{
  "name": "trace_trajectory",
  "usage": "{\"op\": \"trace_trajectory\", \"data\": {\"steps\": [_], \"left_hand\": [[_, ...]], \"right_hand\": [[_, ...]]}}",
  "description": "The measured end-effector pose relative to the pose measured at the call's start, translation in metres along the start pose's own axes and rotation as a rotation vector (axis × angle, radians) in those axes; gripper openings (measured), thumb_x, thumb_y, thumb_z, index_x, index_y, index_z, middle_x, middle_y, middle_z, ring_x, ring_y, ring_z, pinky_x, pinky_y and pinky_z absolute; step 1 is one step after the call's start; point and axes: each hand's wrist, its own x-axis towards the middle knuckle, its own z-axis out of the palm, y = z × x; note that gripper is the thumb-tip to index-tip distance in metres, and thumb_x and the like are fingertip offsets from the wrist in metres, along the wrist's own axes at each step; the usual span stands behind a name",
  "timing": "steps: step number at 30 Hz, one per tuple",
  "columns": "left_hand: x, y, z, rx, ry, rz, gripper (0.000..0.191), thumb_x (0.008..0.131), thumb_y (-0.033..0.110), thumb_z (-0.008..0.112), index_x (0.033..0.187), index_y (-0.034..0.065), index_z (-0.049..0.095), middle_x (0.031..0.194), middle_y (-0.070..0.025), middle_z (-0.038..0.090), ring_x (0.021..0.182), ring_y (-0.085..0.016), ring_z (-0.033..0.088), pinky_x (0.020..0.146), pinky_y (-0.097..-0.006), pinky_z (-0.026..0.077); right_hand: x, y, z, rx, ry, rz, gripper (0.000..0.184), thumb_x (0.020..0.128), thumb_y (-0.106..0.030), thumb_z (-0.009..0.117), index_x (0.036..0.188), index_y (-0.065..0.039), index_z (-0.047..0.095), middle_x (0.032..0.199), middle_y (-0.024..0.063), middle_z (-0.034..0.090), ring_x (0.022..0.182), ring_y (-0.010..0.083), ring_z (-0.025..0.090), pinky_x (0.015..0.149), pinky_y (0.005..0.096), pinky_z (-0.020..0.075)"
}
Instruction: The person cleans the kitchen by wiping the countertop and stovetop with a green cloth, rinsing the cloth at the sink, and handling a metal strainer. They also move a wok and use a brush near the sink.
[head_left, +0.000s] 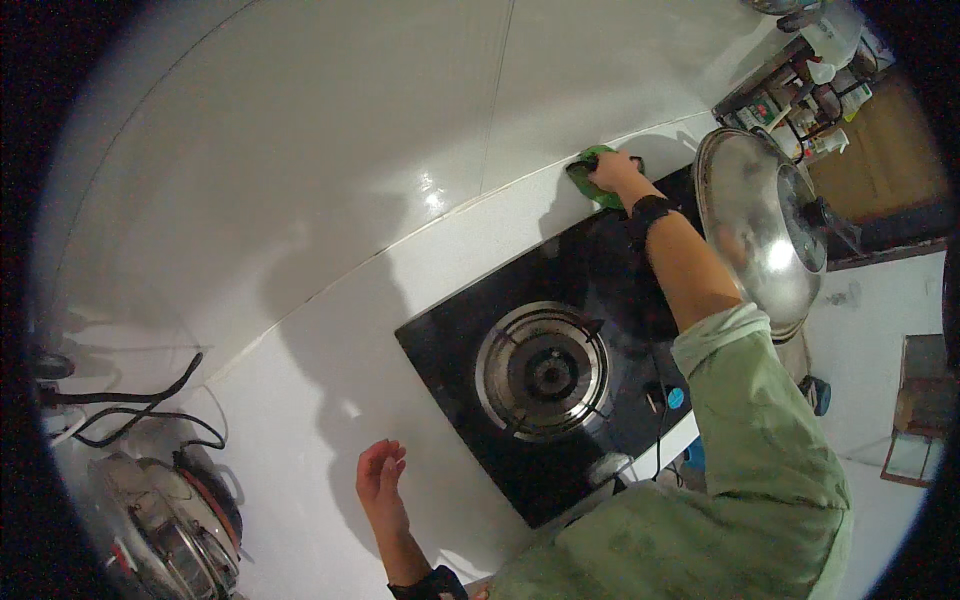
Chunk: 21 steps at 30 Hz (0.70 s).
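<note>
My right hand (616, 172) presses a green cloth (592, 180) onto the white counter strip (480, 232) behind the cooktop, close to the wall. The fingers are bunched on the cloth and hide part of it. Below that arm lies a black glass gas cooktop (457, 322) with a round metal burner (553, 375). My left hand (381, 480) is raised over the counter, left of the cooktop, with its fingers loosely curled and nothing visible in them.
A large domed metal lid (750, 217) stands right of my right forearm. Bottles and jars fill a rack (806, 112) at the far right corner. Metal cookware (169, 525) and black cables (150, 409) occupy the left side. A tiled wall (337, 135) borders the counter.
</note>
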Motion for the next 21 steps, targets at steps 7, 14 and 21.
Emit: {"op": "trace_trajectory", "data": {"steps": [7,14,21], "left_hand": [[0.002,0.001,-0.002,-0.027,-0.049,0.028,0.021,0.086,0.012,0.054,0.106,0.0062,0.056,0.1,-0.0049,0.06,0.094,-0.015,0.056,0.082,-0.0291,0.042],[-0.014,0.004,-0.012,-0.067,0.029,0.031,0.025,0.085,0.017,0.058,0.107,0.0057,0.056,0.102,-0.0064,0.06,0.093,-0.017,0.057,0.083,-0.03,0.043],[-0.027,-0.002,-0.024,-0.105,0.054,0.051,0.021,0.087,0.011,0.053,0.107,0.006,0.055,0.101,-0.005,0.06,0.093,-0.015,0.056,0.081,-0.029,0.043]], "right_hand": [[-0.042,-0.078,-0.001,0.148,-0.072,-0.237,0.036,0.069,-0.022,0.059,0.097,0.0,0.062,0.097,0.0214,0.061,0.096,0.0407,0.054,0.084,0.0464,0.045],[-0.157,-0.249,-0.029,0.205,-0.172,-0.631,0.052,0.068,-0.018,0.067,0.113,-0.002,0.047,0.112,0.0254,0.045,0.101,0.0434,0.052,0.083,0.0466,0.0466],[-0.108,-0.178,-0.063,0.856,-0.664,-0.715,0.049,0.071,-0.012,0.063,0.117,-0.008,0.049,0.104,0.0126,0.056,0.091,0.0234,0.059,0.074,0.0369,0.0506]]}}
